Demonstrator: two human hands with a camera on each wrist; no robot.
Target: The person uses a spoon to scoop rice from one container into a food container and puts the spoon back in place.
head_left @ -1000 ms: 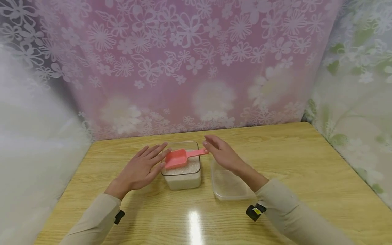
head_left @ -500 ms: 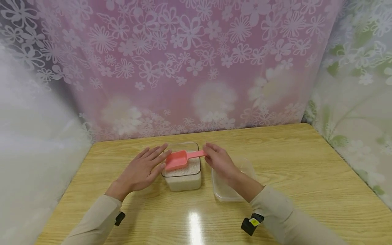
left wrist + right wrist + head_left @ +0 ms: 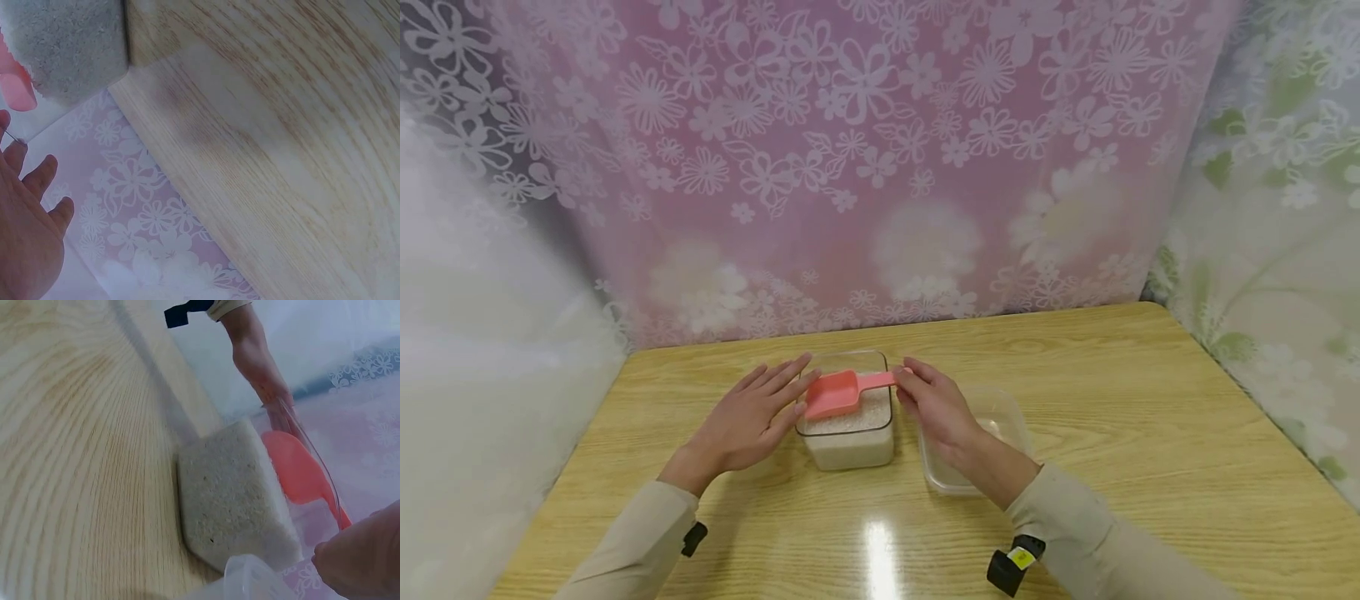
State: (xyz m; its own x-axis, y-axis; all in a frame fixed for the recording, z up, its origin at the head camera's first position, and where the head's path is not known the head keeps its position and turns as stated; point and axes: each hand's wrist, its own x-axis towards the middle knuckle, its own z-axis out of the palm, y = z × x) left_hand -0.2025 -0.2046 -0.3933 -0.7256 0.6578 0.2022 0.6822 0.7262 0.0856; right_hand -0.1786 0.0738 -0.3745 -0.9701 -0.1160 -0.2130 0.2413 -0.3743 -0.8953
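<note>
Two hands work apart at one open clear box (image 3: 850,457) of rice (image 3: 870,414) on the tabletop (image 3: 790,542): the right hand (image 3: 943,410) pinches the handle of one pink scoop (image 3: 835,394) lying inside the rim; the left hand (image 3: 752,418) spreads its fingers at the opposite edge. One translucent container (image 3: 942,472) sits beside. The scoop's bowl shows no rice; its filling appears left to do.
</note>
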